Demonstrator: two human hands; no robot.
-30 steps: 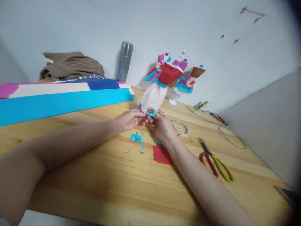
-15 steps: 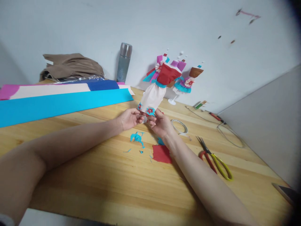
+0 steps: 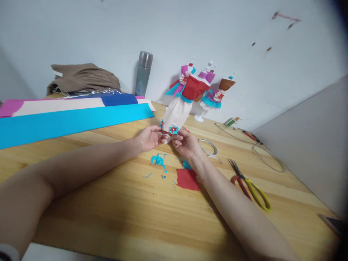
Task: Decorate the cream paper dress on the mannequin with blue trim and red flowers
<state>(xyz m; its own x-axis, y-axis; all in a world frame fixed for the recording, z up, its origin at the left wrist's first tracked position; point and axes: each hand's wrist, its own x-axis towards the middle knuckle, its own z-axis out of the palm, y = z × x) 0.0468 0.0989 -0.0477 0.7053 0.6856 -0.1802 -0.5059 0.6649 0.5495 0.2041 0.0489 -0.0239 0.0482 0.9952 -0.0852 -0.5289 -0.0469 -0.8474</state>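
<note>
A miniature dress form (image 3: 178, 110) wears a red bodice, a turquoise waistband and a cream skirt with red flowers on turquoise patches along the hem. It leans to the right between my hands. My left hand (image 3: 151, 138) is closed at its round, whitish base, just below the hem. The fingers of my right hand (image 3: 187, 142) pinch the hem beside a flower. Below my hands lie turquoise scraps (image 3: 158, 161) and a red piece of crepe paper (image 3: 187, 179), partly behind my right wrist.
Scissors (image 3: 248, 185) and a tape roll (image 3: 208, 146) lie to the right. More dressed forms (image 3: 219, 95) stand by the wall. Long turquoise paper (image 3: 76, 121), a flask (image 3: 144, 74) and brown cloth (image 3: 84, 78) are at the back left. A cable (image 3: 268, 165) runs along the right.
Hardly anything differs. The whole view has shifted slightly, while both hands keep their hold on the dress form.
</note>
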